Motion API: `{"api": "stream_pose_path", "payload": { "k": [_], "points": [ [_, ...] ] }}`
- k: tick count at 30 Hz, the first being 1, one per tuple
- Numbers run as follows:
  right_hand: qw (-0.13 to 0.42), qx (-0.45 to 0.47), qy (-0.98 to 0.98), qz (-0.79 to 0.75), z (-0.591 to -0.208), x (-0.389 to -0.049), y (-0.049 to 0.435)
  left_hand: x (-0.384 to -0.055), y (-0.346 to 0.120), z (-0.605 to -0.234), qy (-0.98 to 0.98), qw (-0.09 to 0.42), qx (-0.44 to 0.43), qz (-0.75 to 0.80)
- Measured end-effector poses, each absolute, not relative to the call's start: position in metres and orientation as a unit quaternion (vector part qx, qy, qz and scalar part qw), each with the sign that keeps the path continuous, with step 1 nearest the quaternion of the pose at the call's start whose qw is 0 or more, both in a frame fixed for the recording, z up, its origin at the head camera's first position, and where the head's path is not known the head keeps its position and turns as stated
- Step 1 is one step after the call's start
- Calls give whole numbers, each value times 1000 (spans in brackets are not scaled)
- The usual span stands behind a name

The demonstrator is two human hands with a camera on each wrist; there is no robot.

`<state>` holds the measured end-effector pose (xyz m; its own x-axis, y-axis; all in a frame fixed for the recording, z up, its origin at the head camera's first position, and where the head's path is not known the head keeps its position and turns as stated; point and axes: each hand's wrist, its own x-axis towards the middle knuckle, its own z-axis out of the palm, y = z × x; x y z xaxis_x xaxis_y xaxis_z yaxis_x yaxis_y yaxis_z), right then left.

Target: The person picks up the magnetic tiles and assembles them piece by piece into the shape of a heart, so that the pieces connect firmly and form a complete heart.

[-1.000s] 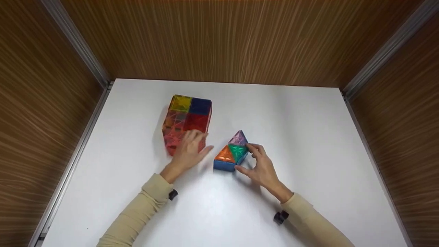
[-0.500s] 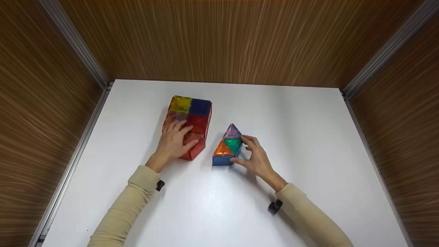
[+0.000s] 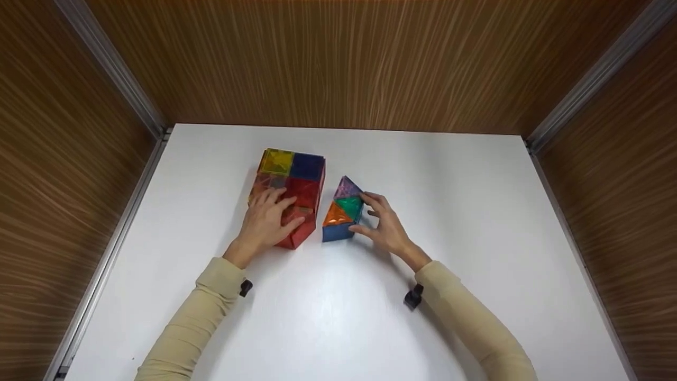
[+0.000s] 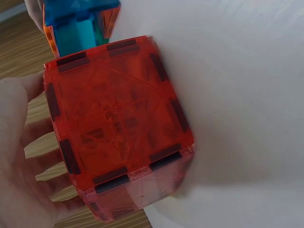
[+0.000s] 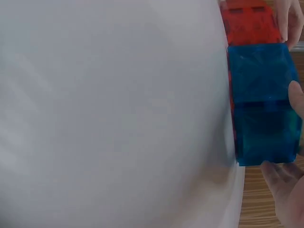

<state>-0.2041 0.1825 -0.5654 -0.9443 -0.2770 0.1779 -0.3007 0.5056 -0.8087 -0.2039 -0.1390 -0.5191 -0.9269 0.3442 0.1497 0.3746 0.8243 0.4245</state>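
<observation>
A long box built of see-through magnetic tiles (image 3: 308, 166) stands left of centre, with yellow, blue and red squares on top. My left hand (image 3: 262, 219) rests on its near part, fingers spread. In the left wrist view a red square tile (image 4: 116, 111) makes up its near end. Close to its right side is a smaller magnetic-tile block (image 3: 349, 206), topped by purple, green and orange triangles and walled in blue squares (image 5: 266, 73). My right hand (image 3: 389, 230) holds that block's right side between thumb and fingers. Both blocks overlap in the wrist views.
The white tabletop (image 3: 328, 317) carries both blocks. Wood-grain panels (image 3: 338, 63) enclose the back and sides, with metal rails (image 3: 116, 69) along their corners. A small black device (image 3: 413, 297) sits at the right wrist.
The small block has slid left and away from me with my right hand, closer to the long box. My left hand shifted left onto the long box, then stayed there.
</observation>
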Motion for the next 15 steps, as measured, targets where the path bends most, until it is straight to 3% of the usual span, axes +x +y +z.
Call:
{"api": "stream_pose_path", "payload": {
  "k": [15],
  "points": [
    [-17, 196, -871, 451, -561, -250, 173, -204, -141, -521, -955, 37, -190, -227]
  ]
}}
